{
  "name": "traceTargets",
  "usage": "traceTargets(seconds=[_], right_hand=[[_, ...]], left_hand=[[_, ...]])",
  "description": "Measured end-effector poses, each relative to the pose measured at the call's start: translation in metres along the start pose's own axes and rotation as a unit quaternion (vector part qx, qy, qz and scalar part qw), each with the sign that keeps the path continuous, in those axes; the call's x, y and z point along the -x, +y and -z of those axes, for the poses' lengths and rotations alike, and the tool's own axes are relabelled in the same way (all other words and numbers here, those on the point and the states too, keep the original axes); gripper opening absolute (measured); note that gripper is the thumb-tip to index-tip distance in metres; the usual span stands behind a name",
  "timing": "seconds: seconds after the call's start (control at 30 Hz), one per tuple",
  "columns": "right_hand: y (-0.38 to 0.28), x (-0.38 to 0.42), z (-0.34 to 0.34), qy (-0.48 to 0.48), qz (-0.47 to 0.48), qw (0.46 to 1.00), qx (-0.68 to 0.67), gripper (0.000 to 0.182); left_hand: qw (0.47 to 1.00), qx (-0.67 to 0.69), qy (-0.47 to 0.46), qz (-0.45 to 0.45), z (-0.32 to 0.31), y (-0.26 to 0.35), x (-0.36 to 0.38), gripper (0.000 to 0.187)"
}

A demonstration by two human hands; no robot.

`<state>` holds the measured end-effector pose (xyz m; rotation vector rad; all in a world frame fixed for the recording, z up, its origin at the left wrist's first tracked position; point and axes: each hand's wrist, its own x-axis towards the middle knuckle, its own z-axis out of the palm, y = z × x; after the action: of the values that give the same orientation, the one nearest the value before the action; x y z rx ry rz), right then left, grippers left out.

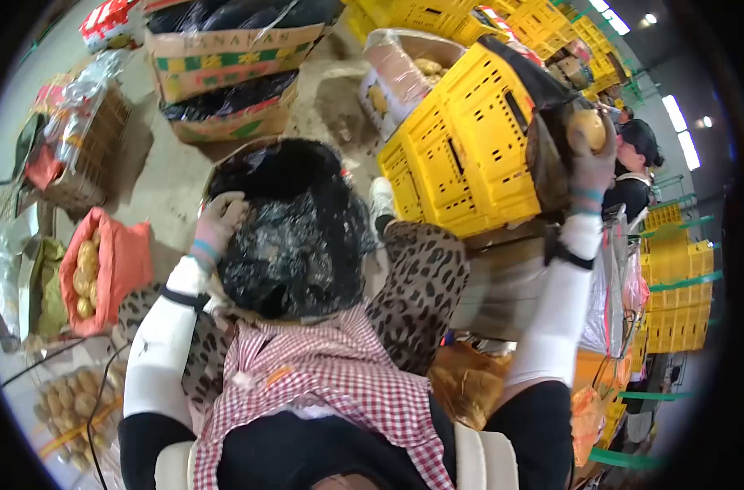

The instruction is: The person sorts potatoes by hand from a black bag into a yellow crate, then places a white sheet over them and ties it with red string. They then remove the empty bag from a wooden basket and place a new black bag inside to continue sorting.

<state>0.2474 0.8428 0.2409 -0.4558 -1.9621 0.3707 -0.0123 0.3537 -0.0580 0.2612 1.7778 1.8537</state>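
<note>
A box lined with black plastic (294, 245) stands between my knees. My left hand (221, 222), in a thin glove, rests at its left rim with fingers curled; whether they pinch the liner is too small to tell. Raised at the right, my gloved right hand (592, 159) grips a round yellowish potato (587, 131). That hand is beside the upper right edge of a tilted yellow crate (470, 139), which has a dark liner hanging over its edge. The inside of the crate is hidden from view.
Left of me are an open red sack (139, 253) of potatoes, a netted pile (73, 400) and a wicker basket (102, 147). Ahead stand stacked cartons (233, 69) and a potato box (380, 69). A person (633, 155) is at the right, near stacked yellow crates (678, 294).
</note>
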Motion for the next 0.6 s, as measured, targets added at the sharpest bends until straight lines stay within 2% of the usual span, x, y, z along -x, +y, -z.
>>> traceTargets(seconds=[0.03,0.07,0.1,0.13,0.17,0.2,0.23,0.27,0.3,0.33,0.37,0.4,0.47,0.5,0.53,0.57,0.6], right_hand=[[0.041,-0.004,0.014,0.0,-0.052,0.998,0.037,0.063],[0.086,-0.007,0.032,-0.064,-0.103,0.986,0.118,0.064],[0.125,0.0,0.043,-0.117,-0.102,0.96,0.232,0.059],[0.113,0.001,0.04,-0.2,-0.206,0.92,0.268,0.052],[0.103,0.006,0.035,-0.134,-0.161,0.936,0.282,0.049],[0.076,0.016,0.022,-0.068,-0.114,0.947,0.294,0.047],[0.028,0.028,0.004,-0.005,-0.03,0.953,0.302,0.043],[-0.015,0.046,-0.019,0.024,-0.005,0.992,0.125,0.039],[-0.04,0.065,-0.04,-0.015,-0.04,0.998,-0.045,0.037],[-0.055,0.084,-0.059,-0.078,0.093,0.991,0.054,0.037],[-0.058,0.107,-0.082,-0.187,0.068,0.98,0.027,0.042],[-0.068,0.132,-0.108,-0.277,0.03,0.96,0.028,0.043],[-0.055,0.174,-0.167,-0.433,-0.062,0.898,-0.046,0.059],[-0.061,0.178,-0.189,-0.527,-0.181,0.831,-0.007,0.064],[-0.002,0.23,-0.236,-0.5,-0.187,0.846,-0.008,0.067],[0.026,0.259,-0.258,-0.546,-0.143,0.825,-0.024,0.068],[0.056,0.315,-0.293,-0.436,-0.356,0.813,-0.15,0.067]], left_hand=[[0.998,-0.049,-0.017,0.018,0.004,-0.001,0.002,0.03],[0.994,-0.096,-0.035,0.032,0.006,-0.002,0.005,0.03],[0.993,-0.104,-0.04,0.025,0.005,-0.009,0.008,0.029],[0.993,-0.111,-0.046,0.017,0.006,-0.02,0.009,0.029],[0.989,-0.134,-0.07,0.0,0.009,-0.035,0.009,0.029],[0.98,-0.168,-0.104,0.025,0.009,-0.04,0.012,0.037],[0.971,-0.196,-0.132,0.043,0.004,-0.029,0.024,0.037],[0.959,-0.225,-0.16,0.06,-0.005,-0.018,0.032,0.037],[0.95,-0.24,-0.185,0.076,-0.011,-0.015,0.031,0.041],[0.939,-0.254,-0.211,0.092,-0.015,-0.017,0.027,0.046],[0.944,-0.243,-0.204,0.095,-0.019,-0.031,0.015,0.058],[0.946,-0.243,-0.198,0.089,-0.023,-0.038,-0.004,0.058],[0.923,-0.36,-0.135,-0.002,-0.035,-0.041,-0.047,0.069],[0.91,-0.407,-0.081,-0.019,-0.051,-0.018,-0.06,0.076],[0.893,-0.444,-0.049,-0.051,-0.057,-0.018,-0.088,0.083],[0.871,-0.488,0.009,-0.052,-0.063,-0.029,-0.12,0.092],[0.845,-0.528,0.067,-0.051,-0.069,-0.04,-0.145,0.1]])
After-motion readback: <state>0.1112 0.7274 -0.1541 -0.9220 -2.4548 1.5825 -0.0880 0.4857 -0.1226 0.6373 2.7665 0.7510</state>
